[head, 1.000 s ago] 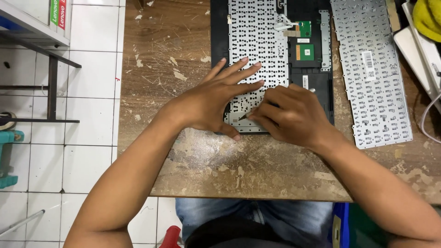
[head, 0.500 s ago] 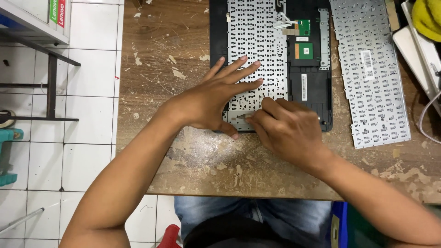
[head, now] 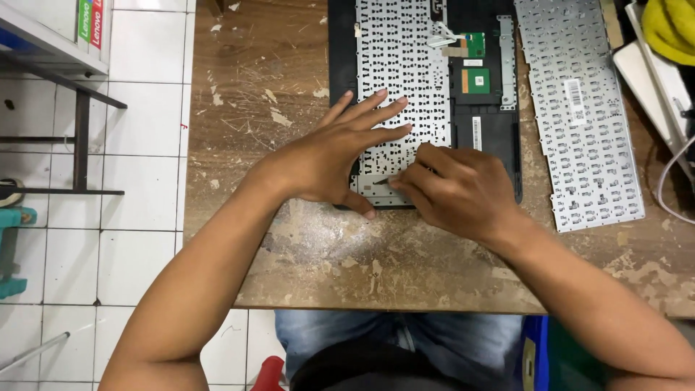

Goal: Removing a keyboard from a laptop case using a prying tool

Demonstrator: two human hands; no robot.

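Observation:
A black laptop case (head: 340, 65) lies upside down on the worn wooden table (head: 246, 108), with a silver keyboard backplate (head: 398, 58) set in it. My left hand (head: 337, 156) lies flat on the near part of that backplate, fingers spread and holding nothing. My right hand (head: 456, 192) is curled at the backplate's near edge. Its fingertips pinch a small dark tool (head: 381, 180) that points left toward my left thumb. Two small green circuit boards (head: 476, 80) sit in the case to the right of the backplate.
A second loose silver keyboard (head: 579, 108) lies right of the case. A yellow object (head: 670, 25), a white flat device (head: 651, 76) and a white cable (head: 670, 188) are at the far right. A metal shelf (head: 43, 58) stands left over the tiled floor. A blue bin (head: 536, 347) sits beside my knees.
My right hand has shifted slightly toward me and left along the backplate's near edge. My left hand has stayed pressed flat in the same place.

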